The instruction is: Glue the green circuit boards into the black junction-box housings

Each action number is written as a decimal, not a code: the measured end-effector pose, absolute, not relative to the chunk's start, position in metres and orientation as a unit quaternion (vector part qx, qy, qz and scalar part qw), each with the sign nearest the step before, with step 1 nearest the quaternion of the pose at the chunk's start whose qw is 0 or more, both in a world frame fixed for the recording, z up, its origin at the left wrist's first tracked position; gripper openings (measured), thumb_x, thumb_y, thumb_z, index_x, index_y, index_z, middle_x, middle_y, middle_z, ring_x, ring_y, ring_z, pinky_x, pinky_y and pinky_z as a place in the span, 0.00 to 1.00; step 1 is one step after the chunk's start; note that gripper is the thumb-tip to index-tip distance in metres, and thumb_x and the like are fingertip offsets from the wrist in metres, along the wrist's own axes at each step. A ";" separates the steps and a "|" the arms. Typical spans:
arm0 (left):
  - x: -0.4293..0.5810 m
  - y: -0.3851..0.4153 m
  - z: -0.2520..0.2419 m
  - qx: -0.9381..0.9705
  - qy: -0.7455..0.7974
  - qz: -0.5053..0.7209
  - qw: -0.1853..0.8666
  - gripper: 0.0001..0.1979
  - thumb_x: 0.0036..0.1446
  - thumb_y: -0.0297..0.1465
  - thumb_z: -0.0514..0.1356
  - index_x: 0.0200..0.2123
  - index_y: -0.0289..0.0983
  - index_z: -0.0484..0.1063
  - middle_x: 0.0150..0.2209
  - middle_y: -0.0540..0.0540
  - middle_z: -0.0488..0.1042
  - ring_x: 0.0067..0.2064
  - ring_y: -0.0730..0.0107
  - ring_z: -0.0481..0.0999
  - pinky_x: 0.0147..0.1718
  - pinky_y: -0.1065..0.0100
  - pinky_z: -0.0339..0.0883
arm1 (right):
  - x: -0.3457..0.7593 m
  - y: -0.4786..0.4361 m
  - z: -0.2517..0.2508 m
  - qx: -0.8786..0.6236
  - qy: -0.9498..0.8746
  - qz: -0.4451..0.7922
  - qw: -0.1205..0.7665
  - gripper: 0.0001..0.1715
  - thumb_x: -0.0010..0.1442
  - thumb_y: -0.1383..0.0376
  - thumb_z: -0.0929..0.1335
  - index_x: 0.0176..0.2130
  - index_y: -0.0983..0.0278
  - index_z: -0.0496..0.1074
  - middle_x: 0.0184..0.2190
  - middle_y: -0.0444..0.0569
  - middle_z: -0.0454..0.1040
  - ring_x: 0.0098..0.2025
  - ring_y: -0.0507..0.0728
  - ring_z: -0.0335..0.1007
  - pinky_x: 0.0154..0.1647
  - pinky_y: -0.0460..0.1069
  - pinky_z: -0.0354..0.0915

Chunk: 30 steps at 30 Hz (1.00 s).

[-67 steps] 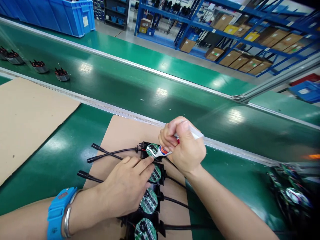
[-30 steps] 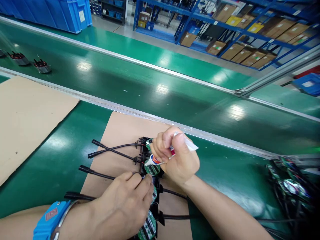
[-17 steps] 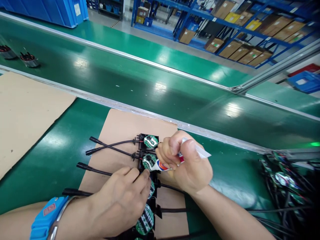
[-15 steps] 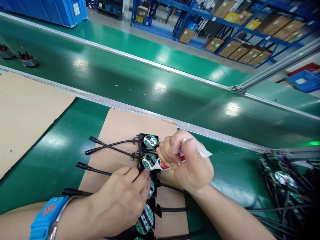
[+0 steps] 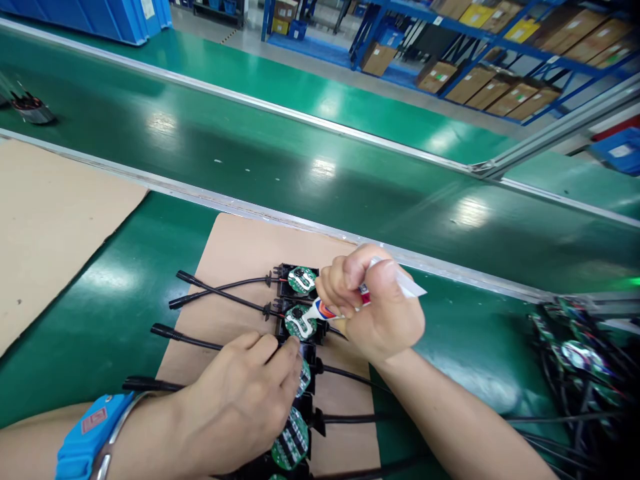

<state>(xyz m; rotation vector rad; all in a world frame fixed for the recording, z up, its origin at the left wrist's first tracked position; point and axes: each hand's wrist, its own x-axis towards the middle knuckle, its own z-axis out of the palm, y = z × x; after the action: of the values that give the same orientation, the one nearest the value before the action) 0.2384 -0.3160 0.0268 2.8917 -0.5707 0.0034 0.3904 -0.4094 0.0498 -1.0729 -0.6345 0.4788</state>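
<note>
My right hand [image 5: 377,300] is wrapped around a squeeze tube [image 5: 325,309], its nozzle at a round green circuit board [image 5: 299,325] in a black housing. A white bead of paste curves across that board. Behind it, another board [image 5: 302,281] carries a similar white bead. My left hand [image 5: 255,393] rests with curled fingers over the row of housings, fingertips at the near edge of the board under the nozzle. What those fingers hold, if anything, is hidden. Closer to me, another circuit board [image 5: 290,440] shows dark and white strips. Black cables [image 5: 245,283] run out from the housings.
A cardboard sheet [image 5: 250,233] lies beneath the housings, and a larger one [image 5: 60,220] is at left. Tangled cables and boards [image 5: 580,360] are heaped at right. A metal rail [image 5: 240,207] separates the bench from a green belt, where a motor part [image 5: 33,109] stands.
The tube's nozzle has moved up along the board's right side, drawn by my right hand. The white bead there is longer. My left hand stays about where it was.
</note>
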 end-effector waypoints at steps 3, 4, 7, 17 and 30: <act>0.239 -0.316 0.026 0.977 -0.186 0.032 0.098 0.19 0.62 0.30 0.51 0.54 0.31 0.68 0.54 0.39 0.71 0.38 0.63 0.69 0.35 0.63 0.65 | 0.394 -0.414 0.051 -0.497 -0.295 0.220 0.786 0.22 0.62 0.52 0.65 0.24 0.62 0.62 0.15 0.36 0.48 0.15 0.47 0.43 0.15 0.44 0.45; 0.238 -0.316 0.028 0.977 -0.185 0.039 0.098 0.19 0.62 0.30 0.51 0.54 0.31 0.69 0.54 0.40 0.71 0.38 0.63 0.70 0.36 0.63 0.66 | 0.394 -0.417 0.053 -0.495 -0.297 0.219 0.786 0.21 0.63 0.53 0.65 0.24 0.62 0.62 0.15 0.36 0.49 0.14 0.47 0.44 0.16 0.44 0.46; 0.230 -0.318 0.038 0.974 -0.198 0.041 0.103 0.18 0.61 0.30 0.51 0.52 0.31 0.70 0.52 0.40 0.73 0.40 0.61 0.71 0.37 0.63 0.67 | 0.390 -0.430 0.065 -0.488 -0.304 0.217 0.789 0.20 0.63 0.54 0.65 0.25 0.62 0.63 0.16 0.39 0.55 0.16 0.49 0.52 0.18 0.46 0.53; 0.191 -0.330 0.043 0.966 -0.219 -0.088 0.101 0.23 0.61 0.28 0.49 0.59 0.29 0.63 0.59 0.35 0.66 0.38 0.59 0.78 0.31 0.62 0.73 | 0.340 -0.429 0.058 -0.440 -0.289 0.298 0.796 0.20 0.65 0.54 0.61 0.26 0.61 0.61 0.16 0.37 0.49 0.16 0.48 0.43 0.17 0.45 0.46; 0.188 -0.325 0.038 0.969 -0.216 -0.068 0.102 0.24 0.62 0.32 0.50 0.59 0.27 0.62 0.60 0.32 0.64 0.41 0.55 0.78 0.32 0.61 0.73 | 0.334 -0.436 0.059 -0.472 -0.309 0.307 0.767 0.20 0.66 0.55 0.60 0.26 0.61 0.60 0.17 0.38 0.49 0.16 0.47 0.43 0.16 0.45 0.44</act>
<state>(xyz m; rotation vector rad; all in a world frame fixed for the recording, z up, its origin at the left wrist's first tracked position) 0.1876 -0.3253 0.0375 2.8595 -0.6386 -0.2004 0.3341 -0.4358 0.0588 -1.0249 -0.6705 0.6661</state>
